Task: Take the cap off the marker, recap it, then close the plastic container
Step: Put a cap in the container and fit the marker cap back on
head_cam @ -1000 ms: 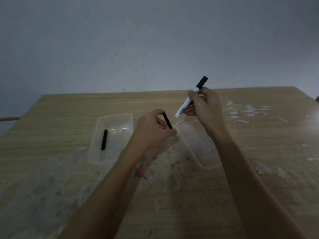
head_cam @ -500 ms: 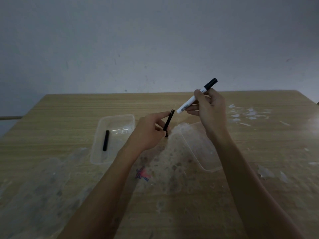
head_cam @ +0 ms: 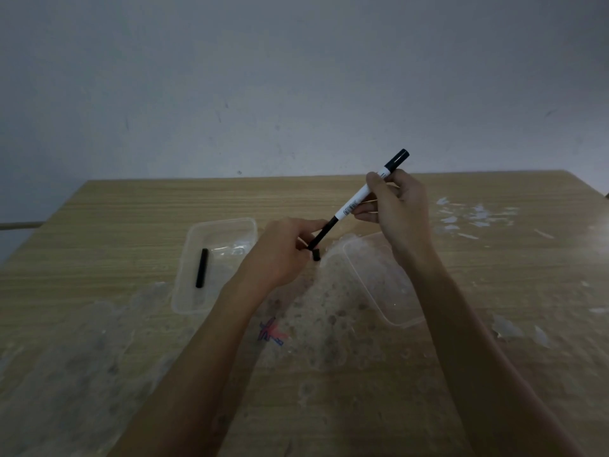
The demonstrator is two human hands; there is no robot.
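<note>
Recapping stage, head view, single entry. Marker (head_cam: 357, 196): white barrel, black far end, held in the air over the table (head_cam: 131, 206); long axis slanting from upper right, away from the person, down to lower left. Right hand (head_cam: 398, 209): fingers pinching the upper barrel, thumb on the near side. Cap (head_cam: 321, 237): black, in line with the barrel and meeting its lower end; whether fully seated cannot be told, and a small dark bit shows just below the fingers. Left hand (head_cam: 283, 252): fingertips pressed together around the cap's lower part. Key relation: cap and barrel share one axis, the cap on the left-hand side of the joint, so the closing push would likely run along that slant, hands toward each other. Container (head_cam: 194, 308): clear plastic tub, left of the left hand, open, well clear of both hands; contents, one black stick-like item (head_cam: 201, 268) lying lengthwise, possibly another cap or pen part, plus faint clear glints I cannot identify. Lid (head_cam: 395, 311): clear, flat on the table under the right forearm, separate from the tub, nearer the right hand. Closing not yet begun.
</note>
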